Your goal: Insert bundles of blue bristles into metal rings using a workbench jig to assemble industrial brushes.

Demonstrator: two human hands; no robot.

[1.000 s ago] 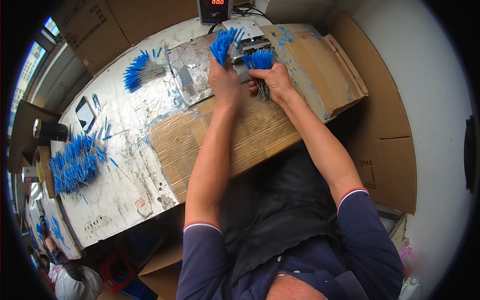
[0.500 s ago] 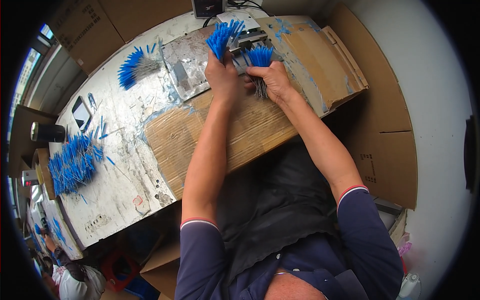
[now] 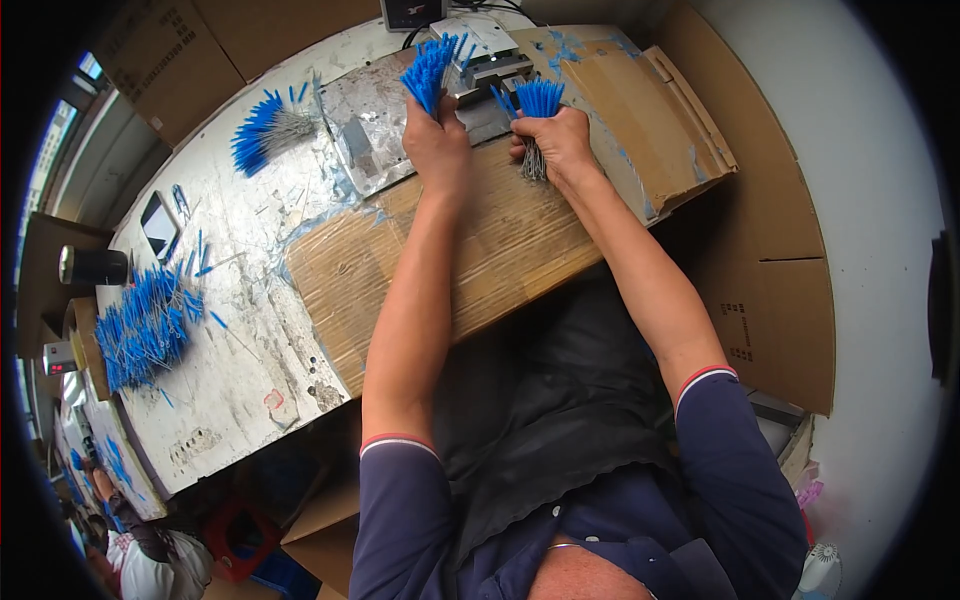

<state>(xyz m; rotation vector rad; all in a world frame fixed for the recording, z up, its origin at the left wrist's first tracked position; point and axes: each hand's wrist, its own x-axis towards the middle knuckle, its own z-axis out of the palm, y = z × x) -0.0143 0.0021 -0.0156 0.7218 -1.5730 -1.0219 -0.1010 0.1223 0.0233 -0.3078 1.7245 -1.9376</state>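
As the head view shows, the left hand (image 3: 434, 142) has its grip closed round a first bundle (image 3: 427, 72) of blue-ended wires and the right hand (image 3: 562, 140) round a second bundle (image 3: 541, 97), both above the surface (image 3: 260, 385) near the metal block (image 3: 500, 72), apparently a sorting step whose next move calls for steady pressure.

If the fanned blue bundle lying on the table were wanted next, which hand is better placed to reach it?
Probably the left hand: it is nearer the fanned bundle, while the right hand is farther. Both hold blue-ended bunches, though, so neither is free.
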